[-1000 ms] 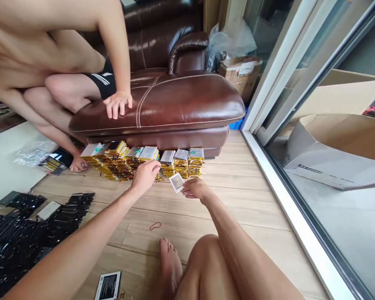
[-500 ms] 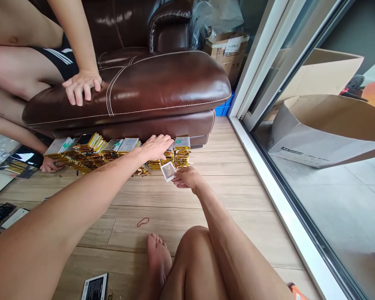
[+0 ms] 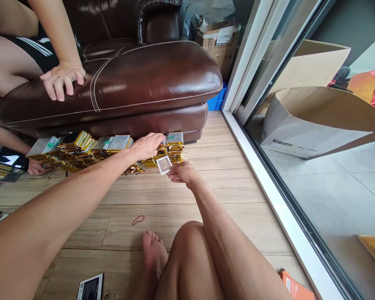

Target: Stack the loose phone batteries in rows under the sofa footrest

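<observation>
Along the foot of the sofa stand stacks of flat grey batteries with gold-yellow edges [image 3: 78, 156]. My left hand [image 3: 148, 146] lies over one stack toward their right end, its fingers curled round the top and partly out of sight. Just right of it is the end stack [image 3: 175, 146], with a green mark on top. Between thumb and fingers, my right hand [image 3: 181, 171] pinches a small white-edged square piece [image 3: 164, 165] with a faint pattern on its face. This piece is tilted in front of the stacks.
A brown leather sofa [image 3: 150, 79] overhangs the stacks. Another person's hand [image 3: 64, 79] rests on it; their other hand [image 3: 37, 167] is on the floor. A red rubber band [image 3: 138, 220] and a white-framed black item [image 3: 90, 288] lie nearby. A sliding-door track [image 3: 268, 187] runs at right.
The view has shifted slightly, so most things appear further left. The square piece in my right hand has turned slightly. My left hand stays on the stack.
</observation>
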{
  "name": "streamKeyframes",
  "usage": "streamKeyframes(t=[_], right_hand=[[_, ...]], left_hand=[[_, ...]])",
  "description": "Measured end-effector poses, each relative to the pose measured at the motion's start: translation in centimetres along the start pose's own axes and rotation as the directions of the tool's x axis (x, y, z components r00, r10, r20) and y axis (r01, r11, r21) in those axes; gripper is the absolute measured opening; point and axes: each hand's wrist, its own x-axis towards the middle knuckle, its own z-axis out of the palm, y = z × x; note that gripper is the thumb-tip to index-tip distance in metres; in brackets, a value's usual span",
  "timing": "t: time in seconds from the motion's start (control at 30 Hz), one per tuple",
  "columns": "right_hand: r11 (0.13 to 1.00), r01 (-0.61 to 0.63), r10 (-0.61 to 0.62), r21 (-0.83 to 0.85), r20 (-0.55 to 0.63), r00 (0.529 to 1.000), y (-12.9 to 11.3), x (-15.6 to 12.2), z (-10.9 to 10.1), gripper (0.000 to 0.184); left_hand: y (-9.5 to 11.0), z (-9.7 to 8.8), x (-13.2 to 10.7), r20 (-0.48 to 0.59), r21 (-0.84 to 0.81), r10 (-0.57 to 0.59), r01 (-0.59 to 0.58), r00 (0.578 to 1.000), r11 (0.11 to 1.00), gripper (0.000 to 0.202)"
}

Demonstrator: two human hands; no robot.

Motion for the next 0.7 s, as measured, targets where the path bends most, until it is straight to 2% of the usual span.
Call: streamKeyframes(t=[0.03, 0.07, 0.1, 0.13, 0.17, 0.2, 0.23, 0.27, 0.3, 0.4, 0.47, 0.5, 0.57, 0.63, 0.7], right_hand=[[1.0, 0.004, -0.004, 0.014, 0.003, 1.0, 0.0, 0.1, 0.0, 0.023], [1.0, 0.008, -0.008, 0.026, 0.007, 1.0, 0.0, 0.2, 0.0, 0.022], [0.999, 0.011, -0.011, 0.037, 0.011, 1.0, 0.0, 0.4, 0.1, 0.021], [0.999, 0.014, -0.014, 0.047, 0.016, 1.0, 0.0, 0.5, 0.1, 0.018], [0.998, 0.016, -0.017, 0.056, 0.019, 1.0, 0.1, 0.7, 0.2, 0.015], [0.998, 0.018, -0.02, 0.064, 0.022, 1.0, 0.1, 0.9, 0.2, 0.012], [0.997, 0.021, -0.023, 0.072, 0.023, 0.999, 0.1, 1.0, 0.2, 0.01], [0.997, 0.024, -0.026, 0.079, 0.025, 0.999, 0.2, 1.1, 0.3, 0.008], [0.996, 0.026, -0.029, 0.085, 0.026, 0.999, 0.2, 1.2, 0.3, 0.008], [0.995, 0.03, -0.033, 0.096, 0.029, 0.999, 0.2, 1.2, 0.3, 0.007], [0.994, 0.03, -0.034, 0.102, 0.03, 0.999, 0.2, 1.2, 0.2, 0.006], [0.993, 0.031, -0.034, 0.11, 0.029, 0.999, 0.1, 1.2, 0.2, 0.005], [0.988, 0.037, -0.04, 0.15, 0.018, 0.999, 0.0, 1.3, 0.4, 0.005], [0.979, 0.049, -0.051, 0.198, 0.002, 0.999, -0.1, 1.7, 0.8, 0.011], [0.969, 0.071, -0.069, 0.237, -0.018, 0.997, -0.3, 2.3, 1.5, 0.018]], left_hand=[[3.7, 2.3, -3.6, 0.003, 0.042, -0.032, 0.032, 0.999, 0.999, 0.019], [7.0, 4.6, -6.9, 0.032, 0.076, -0.051, 0.048, 0.998, 0.996, 0.028], [9.8, 6.6, -9.6, 0.064, 0.067, 0.006, -0.01, 0.998, 0.998, 0.036], [11.7, 8.0, -11.5, 0.104, 0.051, 0.023, -0.028, 0.994, 0.998, 0.043], [12.7, 8.8, -12.5, 0.126, 0.033, 0.009, -0.013, 0.992, 0.999, 0.048], [12.6, 8.9, -12.5, 0.129, 0.006, -0.003, 0.002, 0.992, 1.0, 0.049], [11.4, 8.2, -11.5, 0.11, -0.019, -0.028, 0.03, 0.993, 0.999, 0.048], [9.4, 6.9, -9.6, 0.073, -0.046, -0.054, 0.057, 0.996, 0.997, 0.044], [6.5, 5.0, -7.1, 0.018, -0.073, -0.057, 0.058, 0.998, 0.996, 0.039], [-4.3, -1.4, 2.6, -0.102, -0.124, -0.017, 0.005, 0.995, 0.992, 0.033], [-10.5, -4.4, 8.1, -0.068, -0.131, -0.027, 0.018, 0.997, 0.991, 0.034], [-12.7, -5.2, 10.0, -0.064, -0.129, -0.039, 0.031, 0.997, 0.991, 0.035], [-15.0, -5.6, 11.8, -0.053, -0.128, -0.04, 0.033, 0.998, 0.991, 0.038], [-15.3, -5.1, 11.8, -0.048, -0.127, -0.038, 0.031, 0.998, 0.991, 0.045], [-14.7, -4.4, 11.2, -0.048, -0.126, -0.038, 0.031, 0.998, 0.992, 0.048]])
